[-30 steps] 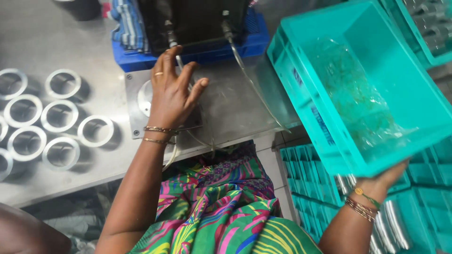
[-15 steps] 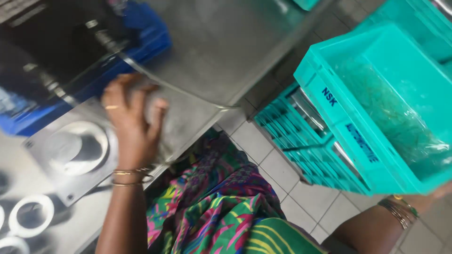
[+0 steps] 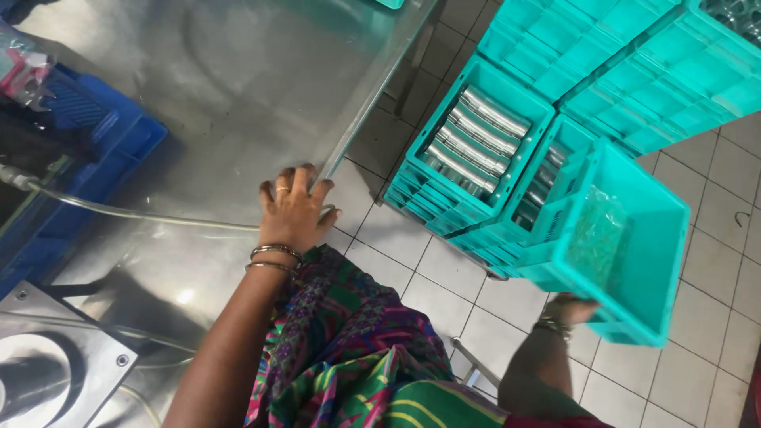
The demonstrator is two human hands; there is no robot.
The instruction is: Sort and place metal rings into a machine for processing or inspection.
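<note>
Teal crate (image 3: 634, 238) held low over the tiled floor (image 3: 412, 261), right of the steel table (image 3: 238, 95).

The crate is gripped from beneath by the right hand (image 3: 567, 311), tilted, beside stacked teal crates of metal cylinders (image 3: 476, 135). The left hand (image 3: 295, 208) is laid flat on the table edge, fingers spread, near a clear hose (image 3: 143, 214).

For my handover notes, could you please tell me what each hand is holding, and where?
The right hand grips the teal plastic crate by its lower rim. The left hand holds nothing; it rests on the steel table's edge.
</note>
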